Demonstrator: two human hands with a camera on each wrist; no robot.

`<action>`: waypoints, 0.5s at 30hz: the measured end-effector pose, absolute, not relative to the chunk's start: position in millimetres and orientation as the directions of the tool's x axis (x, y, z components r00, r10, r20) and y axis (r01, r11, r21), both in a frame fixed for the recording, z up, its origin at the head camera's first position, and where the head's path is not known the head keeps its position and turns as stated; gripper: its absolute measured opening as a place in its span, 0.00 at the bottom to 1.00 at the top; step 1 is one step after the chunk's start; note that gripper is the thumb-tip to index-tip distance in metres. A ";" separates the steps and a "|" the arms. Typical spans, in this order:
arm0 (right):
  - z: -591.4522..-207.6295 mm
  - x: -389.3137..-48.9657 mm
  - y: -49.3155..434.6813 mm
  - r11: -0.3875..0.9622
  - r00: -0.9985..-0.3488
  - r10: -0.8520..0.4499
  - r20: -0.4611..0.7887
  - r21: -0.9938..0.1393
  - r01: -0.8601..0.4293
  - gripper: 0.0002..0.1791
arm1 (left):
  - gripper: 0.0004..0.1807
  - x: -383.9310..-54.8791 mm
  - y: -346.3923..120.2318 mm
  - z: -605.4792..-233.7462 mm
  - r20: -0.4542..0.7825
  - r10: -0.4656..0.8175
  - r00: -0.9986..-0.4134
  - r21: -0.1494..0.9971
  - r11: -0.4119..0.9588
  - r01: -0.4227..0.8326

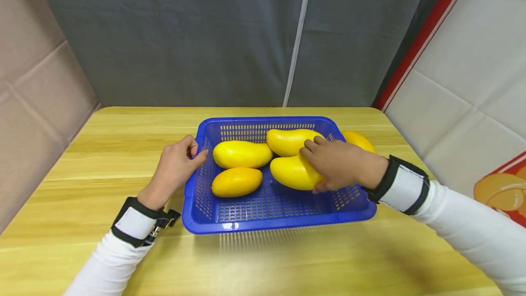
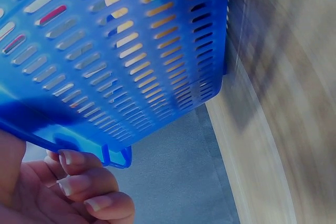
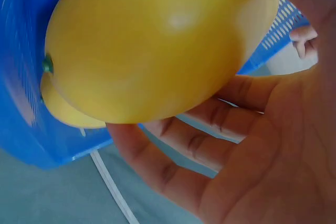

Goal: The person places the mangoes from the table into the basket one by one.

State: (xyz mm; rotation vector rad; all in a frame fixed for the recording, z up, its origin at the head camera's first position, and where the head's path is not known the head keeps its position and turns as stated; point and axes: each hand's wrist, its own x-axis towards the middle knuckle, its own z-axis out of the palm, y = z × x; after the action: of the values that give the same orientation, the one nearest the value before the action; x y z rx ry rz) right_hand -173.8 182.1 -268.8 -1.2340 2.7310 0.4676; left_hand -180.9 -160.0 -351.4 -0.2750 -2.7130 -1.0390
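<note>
My right hand [image 1: 339, 163] grips a yellow mango [image 1: 291, 171] at the right side of a blue plastic basket [image 1: 279, 224], fingers over its far side and thumb at the near side. In the right wrist view the same mango [image 3: 152, 40] fills much of the picture, with a small green stem end. A second yellow mango [image 1: 287, 141] lies just behind it. On the basket's left lie a yellow mango [image 1: 241, 154] and, in front, a more orange one [image 1: 237, 182]. My left hand [image 1: 174, 166] holds the left rim, fingers curled at the edge [image 2: 118, 156].
An orange-yellow mango [image 1: 358, 140] sits beyond the basket's right end, partly hidden by my right hand. The basket stands on a light wooden table [image 1: 98, 172]. A grey curtain [image 1: 197, 40] hangs behind, with a pale wall at left and a white, red-edged sheet [image 1: 460, 81] at right.
</note>
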 end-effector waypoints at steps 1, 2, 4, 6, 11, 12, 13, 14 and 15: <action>-270.8 -173.8 180.5 0.625 -0.669 -0.706 -0.234 0.239 -0.743 0.43 | 0.15 -180.9 -160.0 -351.3 0.274 0.095 -0.957 0.632 0.733 0.253; -272.9 -174.0 178.9 0.628 -0.674 -0.697 -0.245 0.245 -0.739 0.43 | 0.15 -181.0 -160.0 -351.3 0.272 0.096 -0.957 0.631 0.733 0.253; -276.7 -174.6 175.1 0.640 -0.689 -0.673 -0.268 0.255 -0.725 0.44 | 0.15 -181.2 -160.2 -351.2 0.269 0.098 -0.958 0.630 0.735 0.252; -280.1 -175.4 170.8 0.648 -0.700 -0.651 -0.293 0.266 -0.714 0.46 | 0.15 -181.5 -160.3 -351.2 0.267 0.099 -0.959 0.629 0.736 0.251; -289.0 -178.6 163.2 0.673 -0.728 -0.602 -0.330 0.282 -0.684 0.46 | 0.15 -182.0 -160.6 -351.6 0.262 0.106 -0.959 0.622 0.741 0.252; -290.6 -179.1 162.6 0.677 -0.731 -0.596 -0.332 0.283 -0.680 0.46 | 0.15 -182.2 -160.8 -351.8 0.264 0.108 -0.958 0.620 0.742 0.254; -292.1 -179.5 162.2 0.682 -0.736 -0.589 -0.333 0.283 -0.674 0.46 | 0.15 -182.3 -161.0 -351.9 0.268 0.111 -0.957 0.616 0.744 0.258; -293.3 -179.9 161.9 0.686 -0.739 -0.586 -0.332 0.282 -0.671 0.45 | 0.15 -182.3 -161.4 -351.9 0.271 0.113 -0.956 0.613 0.745 0.263; -294.5 -180.1 161.5 0.690 -0.741 -0.585 -0.330 0.278 -0.669 0.45 | 0.15 -182.3 -161.7 -351.9 0.276 0.116 -0.954 0.609 0.746 0.267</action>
State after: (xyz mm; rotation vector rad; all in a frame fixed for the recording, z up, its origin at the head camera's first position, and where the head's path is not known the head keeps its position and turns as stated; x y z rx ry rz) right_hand -180.1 161.5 -294.5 -1.0101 2.6852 0.5677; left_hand -182.3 -161.7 -351.9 -0.3034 -2.7257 -1.0008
